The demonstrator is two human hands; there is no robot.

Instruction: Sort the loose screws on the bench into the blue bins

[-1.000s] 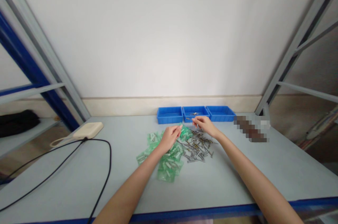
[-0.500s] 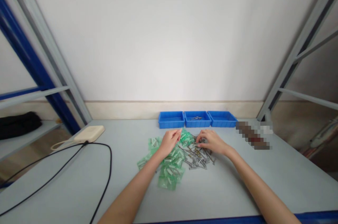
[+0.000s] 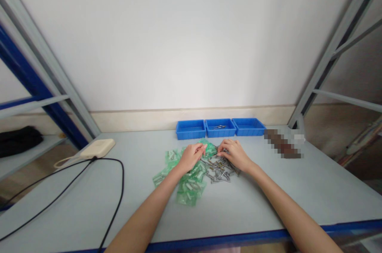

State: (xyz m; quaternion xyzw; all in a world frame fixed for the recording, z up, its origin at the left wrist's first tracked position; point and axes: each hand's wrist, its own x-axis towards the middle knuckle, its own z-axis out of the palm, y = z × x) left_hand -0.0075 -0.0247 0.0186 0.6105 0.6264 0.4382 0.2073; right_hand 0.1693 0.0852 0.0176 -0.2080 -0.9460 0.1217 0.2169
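Observation:
Above the heap of small green plastic bags [image 3: 191, 195], my left hand [image 3: 191, 156] is closed in a pinch, thumb against fingers. Whatever it may hold is too small to make out. My right hand [image 3: 234, 154] bends over the back of a pile of loose metal screws [image 3: 221, 175], its thumb and fingertips together among them. The fingers hide what lies between them. One brighter green bag [image 3: 211, 149] lies between the two hands. The other bags show pale and metallic pieces inside, partly covered by my left hand and forearm.
Behind the hands stand three blue bins in a row: a left bin [image 3: 191, 135], a middle bin [image 3: 221, 131] with a few screws in it, and a right bin [image 3: 249, 129]. A cream box [image 3: 98, 148] and black cables [image 3: 121, 181] lie at left. A pixelated patch covers something at right.
My right hand has shifted slightly left, closer to my left hand, with its fingers drawn more together. The left hand keeps its pinch. The camera view has moved a little.

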